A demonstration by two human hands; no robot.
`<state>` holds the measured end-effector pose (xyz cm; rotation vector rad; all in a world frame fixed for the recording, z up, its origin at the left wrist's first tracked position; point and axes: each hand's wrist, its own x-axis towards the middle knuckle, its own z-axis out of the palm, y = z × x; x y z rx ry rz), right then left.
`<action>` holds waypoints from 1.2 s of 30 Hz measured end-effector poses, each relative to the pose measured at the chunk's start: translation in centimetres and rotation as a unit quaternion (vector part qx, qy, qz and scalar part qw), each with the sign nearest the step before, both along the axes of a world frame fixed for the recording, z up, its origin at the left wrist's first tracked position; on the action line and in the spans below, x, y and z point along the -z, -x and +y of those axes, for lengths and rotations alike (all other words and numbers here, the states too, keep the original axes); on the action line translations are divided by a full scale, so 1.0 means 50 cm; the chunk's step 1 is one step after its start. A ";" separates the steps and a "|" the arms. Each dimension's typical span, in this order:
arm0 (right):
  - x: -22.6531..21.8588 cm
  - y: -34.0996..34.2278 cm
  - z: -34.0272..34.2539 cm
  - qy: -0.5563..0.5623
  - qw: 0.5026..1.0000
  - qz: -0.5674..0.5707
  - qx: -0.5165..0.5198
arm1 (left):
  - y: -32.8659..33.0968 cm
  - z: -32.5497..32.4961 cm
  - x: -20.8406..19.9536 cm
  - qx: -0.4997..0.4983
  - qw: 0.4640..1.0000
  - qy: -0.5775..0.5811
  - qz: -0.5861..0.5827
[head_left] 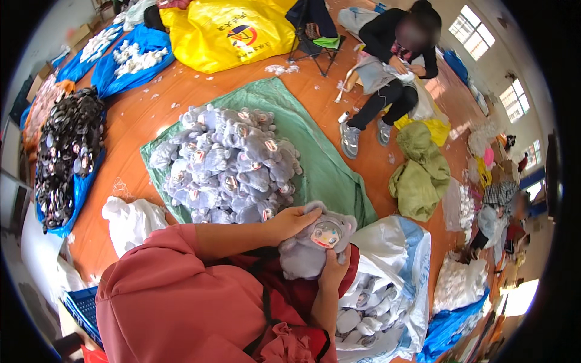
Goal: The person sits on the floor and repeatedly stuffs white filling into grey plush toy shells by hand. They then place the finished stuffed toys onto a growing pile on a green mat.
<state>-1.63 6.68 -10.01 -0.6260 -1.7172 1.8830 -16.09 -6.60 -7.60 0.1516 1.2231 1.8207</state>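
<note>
Over my lap, both hands grip a grey plush doll point(305, 254) with rounded ears and a painted face in its hood. My left hand point(292, 224) is closed on the upper left of its head, thumb near the ear. Below the face, my right hand point(334, 268) pinches the doll's lower right side. In front of me lies a heap of similar grey plush dolls point(224, 163) on a green sheet point(327, 160). Beside my right arm, an open white woven sack point(387, 242) holds pale, rounded face pieces point(363, 317).
A person point(393, 60) sits at the far right, working on something pale. An olive sack point(420, 172) stands nearer. A folding chair point(315, 45) and yellow sheet point(233, 33) are at the back. Dark plush pieces point(69, 154) pile up at left, near a white bag point(133, 224).
</note>
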 end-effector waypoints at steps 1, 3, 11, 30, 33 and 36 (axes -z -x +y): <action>0.006 0.009 -0.002 0.028 1.000 -0.003 0.004 | 0.013 -0.003 0.020 -0.023 1.000 -0.006 0.008; 0.000 0.003 -0.015 0.089 0.995 -0.022 0.037 | 0.019 -0.009 0.017 -0.050 0.998 0.016 -0.018; 0.029 0.023 -0.011 0.107 0.994 0.009 0.026 | 0.041 -0.026 0.001 -0.104 0.984 -0.048 -0.140; 0.009 -0.044 0.117 0.110 0.976 0.038 0.184 | 0.224 -0.034 0.105 -0.338 0.932 0.114 -0.065; 0.013 -0.046 0.128 0.106 0.975 0.050 0.189 | 0.370 -0.096 0.260 -0.420 0.876 0.220 0.090; 0.030 -0.059 0.120 0.056 0.976 0.058 0.202 | 0.443 -0.162 0.231 -0.379 0.856 0.320 0.146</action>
